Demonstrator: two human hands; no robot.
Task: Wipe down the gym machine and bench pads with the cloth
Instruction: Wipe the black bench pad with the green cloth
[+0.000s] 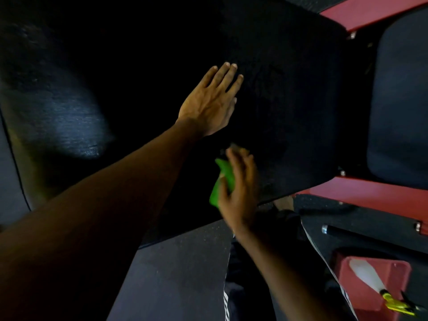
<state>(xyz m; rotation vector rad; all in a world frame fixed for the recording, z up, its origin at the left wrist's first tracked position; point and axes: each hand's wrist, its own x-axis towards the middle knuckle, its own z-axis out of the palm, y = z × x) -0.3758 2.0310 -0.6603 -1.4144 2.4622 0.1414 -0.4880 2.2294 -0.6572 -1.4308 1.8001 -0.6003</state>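
Note:
A large black bench pad (289,93) fills the middle of the view. My left hand (212,100) lies flat on it with straight fingers, palm down. Just below, my right hand (239,188) grips a bright green cloth (220,181) against the pad's lower part; the hand is blurred. Most of the cloth is hidden behind my fingers and palm.
A red machine frame (370,12) runs along the pad's right side, with a second dark pad (398,100) beyond it. At the lower right a spray bottle (372,283) with a yellow trigger lies on a red part. A black bar (361,232) and dark floor lie below.

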